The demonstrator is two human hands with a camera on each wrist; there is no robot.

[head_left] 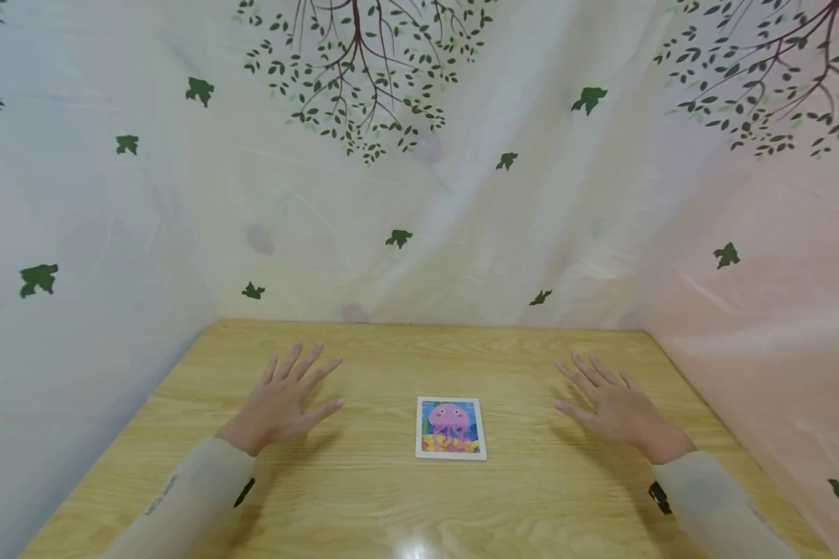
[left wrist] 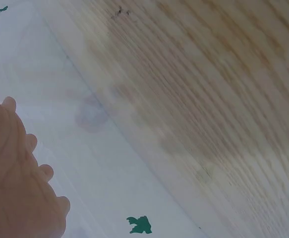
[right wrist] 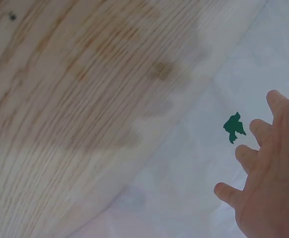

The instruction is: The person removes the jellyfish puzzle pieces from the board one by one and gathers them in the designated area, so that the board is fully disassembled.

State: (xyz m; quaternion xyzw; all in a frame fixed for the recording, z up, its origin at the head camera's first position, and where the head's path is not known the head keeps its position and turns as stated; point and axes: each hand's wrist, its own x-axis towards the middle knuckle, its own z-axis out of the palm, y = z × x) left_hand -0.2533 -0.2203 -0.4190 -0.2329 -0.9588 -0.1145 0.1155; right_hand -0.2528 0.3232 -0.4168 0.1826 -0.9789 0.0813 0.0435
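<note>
A square picture with a white border (head_left: 450, 428) lies flat on the wooden table, showing a pink jellyfish over blue water and yellow shapes. To its left my left hand (head_left: 283, 402) hovers with fingers spread, holding nothing. On the other side my right hand (head_left: 618, 405) is held much the same way, fingers apart and free of any object. Both hands are apart from the picture. The left wrist view shows part of the left palm (left wrist: 15, 168) at its left edge; in the right wrist view the right palm (right wrist: 273, 173) appears at the right edge.
The wooden table (head_left: 419, 512) has pale cloth (head_left: 419, 202) hanging behind it and along both sides, printed with branches and green birds. Light sleeves (head_left: 189, 497) cover the forearms, with a dark band (head_left: 660, 498) at the right wrist.
</note>
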